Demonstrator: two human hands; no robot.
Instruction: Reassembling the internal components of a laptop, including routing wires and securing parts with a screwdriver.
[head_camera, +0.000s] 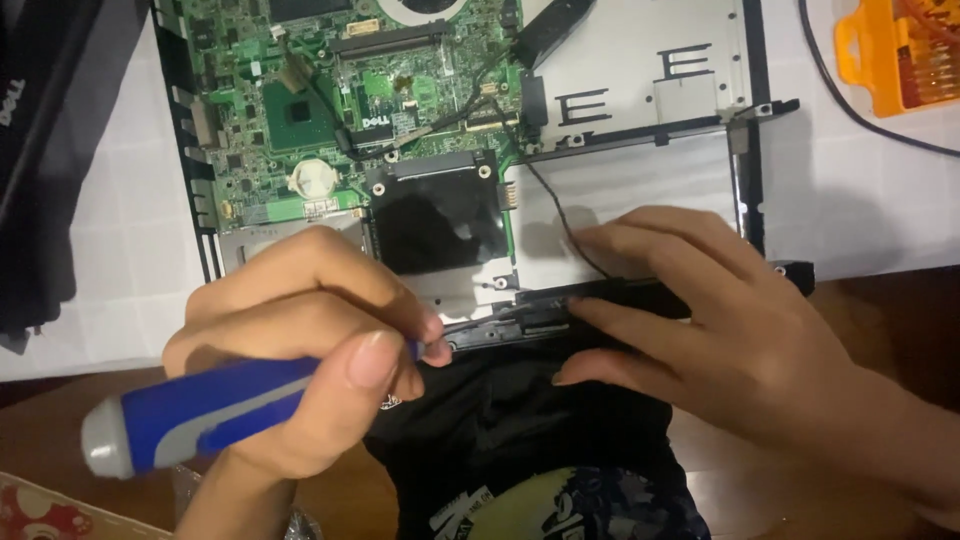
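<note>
Head view of an opened laptop chassis (640, 75) lying on a pale sheet, its green circuit board (300, 110) exposed. The left hand (300, 340) is clamped round a screwdriver with a blue and grey handle (190, 415); thumb and curled fingers close fully on the handle. The tool's long axis runs from the grey butt, lower left of the grip, up and to the right toward the black front edge of the chassis (520, 322). The shaft and tip lie just beyond the fingertips and are hidden by them, so the exact contact point cannot be made out. The right hand (720, 330) holds nothing: its fingers are spread flat and press down on the same black edge, immediately right of the tool's working end. The left hand is therefore the nearer one to that hidden tip; the right hand sits just beside it. Beyond the grip, a dark square bay (440, 225) and a round coin cell (312, 178) sit on the board. An orange tool case (895, 55) is cut off at the upper right. Dark printed cloth (530, 450) lies below both hands.
</note>
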